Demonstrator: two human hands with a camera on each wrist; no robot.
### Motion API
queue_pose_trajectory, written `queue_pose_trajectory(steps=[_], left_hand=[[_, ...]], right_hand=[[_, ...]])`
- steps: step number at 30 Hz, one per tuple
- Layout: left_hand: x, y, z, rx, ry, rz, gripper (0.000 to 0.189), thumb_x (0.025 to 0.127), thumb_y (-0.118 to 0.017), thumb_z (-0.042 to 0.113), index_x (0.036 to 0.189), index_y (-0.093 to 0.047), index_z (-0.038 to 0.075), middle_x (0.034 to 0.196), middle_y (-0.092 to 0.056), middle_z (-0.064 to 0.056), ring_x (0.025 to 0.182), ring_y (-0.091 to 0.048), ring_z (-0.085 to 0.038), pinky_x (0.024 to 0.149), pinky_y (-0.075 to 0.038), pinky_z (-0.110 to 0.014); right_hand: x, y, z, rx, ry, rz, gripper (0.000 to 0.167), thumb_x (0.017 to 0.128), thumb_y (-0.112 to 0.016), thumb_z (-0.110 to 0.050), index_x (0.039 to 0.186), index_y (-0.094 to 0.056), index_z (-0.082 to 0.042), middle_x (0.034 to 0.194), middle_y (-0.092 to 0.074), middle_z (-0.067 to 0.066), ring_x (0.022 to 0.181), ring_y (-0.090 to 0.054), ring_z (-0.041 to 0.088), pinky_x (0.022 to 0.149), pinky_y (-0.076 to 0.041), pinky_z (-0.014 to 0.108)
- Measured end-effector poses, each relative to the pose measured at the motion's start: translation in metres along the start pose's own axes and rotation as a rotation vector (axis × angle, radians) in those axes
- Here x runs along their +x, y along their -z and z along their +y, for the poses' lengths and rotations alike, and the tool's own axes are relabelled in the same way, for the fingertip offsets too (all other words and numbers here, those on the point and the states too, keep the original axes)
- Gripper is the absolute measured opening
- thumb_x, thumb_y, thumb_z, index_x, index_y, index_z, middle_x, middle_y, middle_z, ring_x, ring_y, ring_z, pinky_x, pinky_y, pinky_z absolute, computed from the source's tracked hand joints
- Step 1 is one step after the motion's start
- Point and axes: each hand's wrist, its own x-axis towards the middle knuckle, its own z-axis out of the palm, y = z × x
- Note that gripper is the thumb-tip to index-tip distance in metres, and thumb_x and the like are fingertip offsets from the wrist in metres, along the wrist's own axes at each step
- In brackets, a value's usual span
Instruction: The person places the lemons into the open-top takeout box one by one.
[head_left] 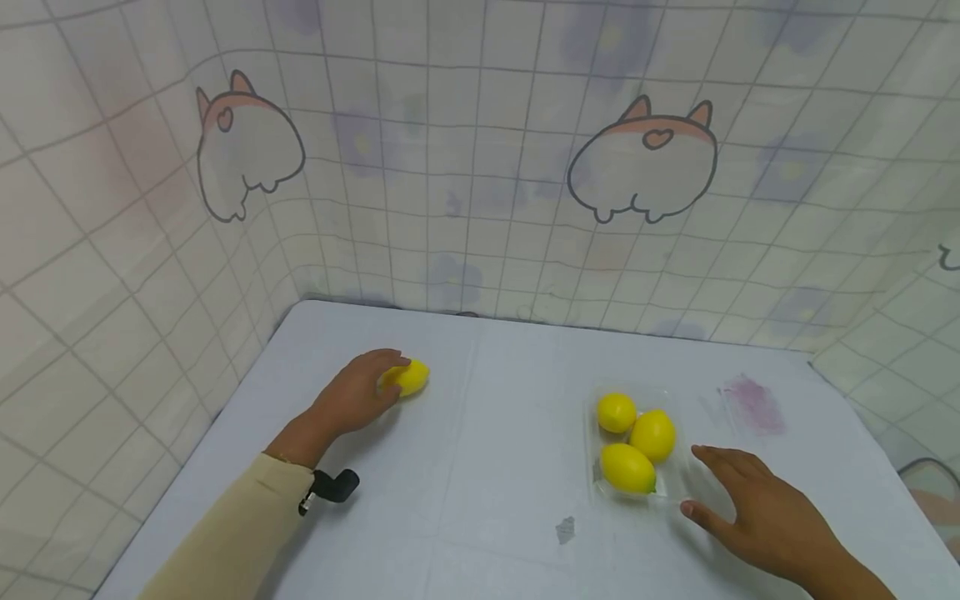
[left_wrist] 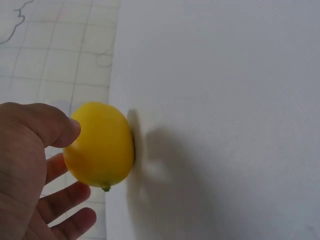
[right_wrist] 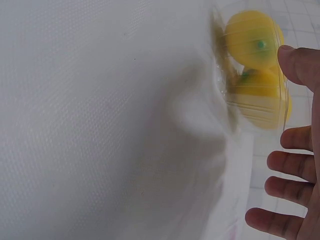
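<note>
My left hand (head_left: 354,393) holds a yellow lemon (head_left: 415,377) on the far left part of the table. The left wrist view shows the thumb on the near side of this lemon (left_wrist: 100,145) and other fingers partly behind it; its small green stem end faces the camera's lower edge. At the right, a clear plastic box (head_left: 592,446) contains three more lemons (head_left: 628,468). Beside the box's right side, my right hand (head_left: 776,517) hovers with fingers spread and nothing held. In the right wrist view, the thumb is close to the box wall (right_wrist: 282,95); contact is unclear.
The white tabletop (head_left: 495,467) has a grey mark (head_left: 566,530) near the front and a pink stain (head_left: 753,404) at the right. Grid-patterned curtains (head_left: 450,167) with cartoon animals stand behind and beside the table. A dark cable (head_left: 930,462) shows at the right edge.
</note>
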Motion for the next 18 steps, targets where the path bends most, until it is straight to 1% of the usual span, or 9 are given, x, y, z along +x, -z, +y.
queue_pose_trajectory(steps=[5, 7, 9, 12, 15, 18], left_hand=[[-0.0015, 0.0003, -0.0011, -0.019, 0.01, -0.015, 0.043, 0.097, -0.069, 0.015, 0.138, -0.061, 0.007, 0.145, -0.054, -0.014, 0.135, -0.049, -0.034, 0.113, -0.037, -0.052], [-0.0022, 0.001, -0.0007, -0.029, 0.013, -0.016, 0.044, 0.096, -0.07, 0.015, 0.139, -0.061, 0.008, 0.142, -0.055, -0.014, 0.127, -0.054, -0.033, 0.108, -0.044, -0.051], [-0.0031, 0.0018, -0.0005, -0.038, 0.014, -0.019, 0.045, 0.095, -0.072, 0.016, 0.139, -0.062, 0.009, 0.137, -0.056, -0.013, 0.118, -0.058, -0.031, 0.1, -0.049, -0.048], [-0.0043, 0.0025, -0.0003, -0.063, 0.029, -0.034, 0.048, 0.093, -0.075, 0.018, 0.14, -0.062, 0.012, 0.129, -0.056, -0.01, 0.108, -0.059, -0.028, 0.089, -0.053, -0.044], [-0.0048, 0.0012, -0.0013, -0.081, 0.042, -0.044, 0.051, 0.092, -0.076, 0.019, 0.141, -0.061, 0.013, 0.125, -0.056, -0.008, 0.108, -0.058, -0.027, 0.087, -0.053, -0.044], [-0.0045, -0.0018, -0.0031, -0.084, 0.04, -0.034, 0.052, 0.092, -0.077, 0.019, 0.141, -0.06, 0.012, 0.126, -0.055, -0.011, 0.11, -0.057, -0.029, 0.09, -0.052, -0.045]], right_hand=[[0.0013, 0.0007, 0.0002, -0.002, 0.003, 0.004, 0.089, 0.089, -0.058, -0.076, 0.149, -0.049, -0.01, 0.147, -0.052, 0.017, 0.129, -0.051, 0.041, 0.087, -0.05, 0.066], [0.0017, 0.0005, 0.0005, -0.006, 0.003, 0.006, 0.089, 0.089, -0.058, -0.076, 0.149, -0.049, -0.01, 0.147, -0.052, 0.017, 0.129, -0.051, 0.041, 0.087, -0.05, 0.066], [0.0016, 0.0001, 0.0003, -0.006, 0.002, 0.007, 0.09, 0.089, -0.058, -0.076, 0.149, -0.05, -0.01, 0.147, -0.052, 0.017, 0.129, -0.051, 0.041, 0.088, -0.05, 0.066], [0.0017, -0.0006, 0.0013, -0.008, -0.002, 0.001, 0.09, 0.088, -0.057, -0.077, 0.149, -0.05, -0.011, 0.147, -0.052, 0.017, 0.129, -0.051, 0.041, 0.087, -0.05, 0.066], [0.0018, -0.0013, 0.0022, -0.007, -0.006, -0.004, 0.091, 0.088, -0.057, -0.078, 0.149, -0.05, -0.011, 0.147, -0.052, 0.017, 0.129, -0.051, 0.041, 0.087, -0.05, 0.066], [0.0016, -0.0014, 0.0024, -0.007, -0.008, -0.007, 0.092, 0.087, -0.056, -0.078, 0.149, -0.05, -0.01, 0.146, -0.052, 0.017, 0.128, -0.051, 0.042, 0.087, -0.05, 0.066]])
